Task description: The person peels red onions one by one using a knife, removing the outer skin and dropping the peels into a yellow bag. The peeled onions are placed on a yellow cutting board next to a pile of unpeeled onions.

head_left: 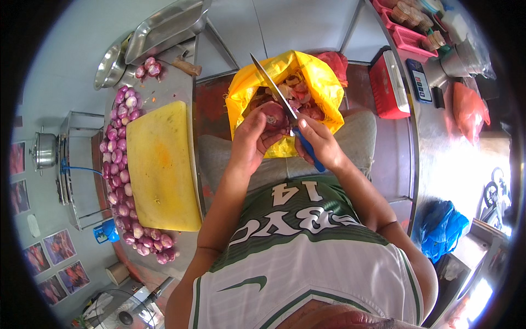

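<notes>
My left hand [250, 137] is closed around a red onion [273, 117], with fingers beneath it. In my right hand [318, 140] is a kitchen knife [276, 91] with a blue handle; its blade points up and away past the onion. Both hands are over an open yellow plastic bag [326, 88] between my legs, which holds onion skins [296, 84]. At my left, a yellow cutting board [160, 168] lies on a metal table [170, 88], with many peeled red onions [122, 164] lined along its far side.
Further along the left table are several onions [153, 68], a steel bowl [111, 68] and a steel tray [164, 31]. A red cooler box [388, 86] stands to the right. The right counter bears a phone [419, 81], pink baskets [411, 40] and a blue plastic bag [443, 230].
</notes>
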A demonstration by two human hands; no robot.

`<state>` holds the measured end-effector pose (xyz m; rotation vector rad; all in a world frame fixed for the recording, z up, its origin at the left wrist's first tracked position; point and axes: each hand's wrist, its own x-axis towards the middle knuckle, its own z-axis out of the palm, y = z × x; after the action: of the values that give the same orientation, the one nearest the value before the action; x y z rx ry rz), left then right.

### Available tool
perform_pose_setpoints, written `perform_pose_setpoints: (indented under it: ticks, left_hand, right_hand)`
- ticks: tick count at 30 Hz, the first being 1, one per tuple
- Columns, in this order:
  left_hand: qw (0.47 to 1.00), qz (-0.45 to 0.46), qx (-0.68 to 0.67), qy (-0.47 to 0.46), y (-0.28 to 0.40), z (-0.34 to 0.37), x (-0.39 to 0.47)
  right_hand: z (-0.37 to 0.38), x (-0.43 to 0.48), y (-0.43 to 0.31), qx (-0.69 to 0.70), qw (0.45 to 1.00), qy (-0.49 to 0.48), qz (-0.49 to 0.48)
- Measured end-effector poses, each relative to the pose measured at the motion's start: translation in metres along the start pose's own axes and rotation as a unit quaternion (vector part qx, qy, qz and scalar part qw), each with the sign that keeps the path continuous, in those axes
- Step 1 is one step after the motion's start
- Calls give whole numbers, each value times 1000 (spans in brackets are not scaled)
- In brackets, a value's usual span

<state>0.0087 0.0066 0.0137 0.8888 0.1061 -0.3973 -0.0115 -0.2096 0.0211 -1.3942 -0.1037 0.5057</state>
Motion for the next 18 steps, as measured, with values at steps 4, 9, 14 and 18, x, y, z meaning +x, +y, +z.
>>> perform_pose_setpoints:
  ticks: [4,9,14,18]
  left_hand:
    - [999,-23,34,24,-1,-4,-1]
    - [1000,-15,23,-11,3,-10,-1]
    - [998,37,57,2,2,-10,0]
    - [998,56,-21,-34,-3,-13,1]
  right_hand:
    - [-1,0,-3,37,999,-13,26]
    - [-2,0,-6,51,998,-38,11]
    - [1,-1,-10,19,999,-38,-24]
    - [12,-8,-15,-131,983,20,-125]
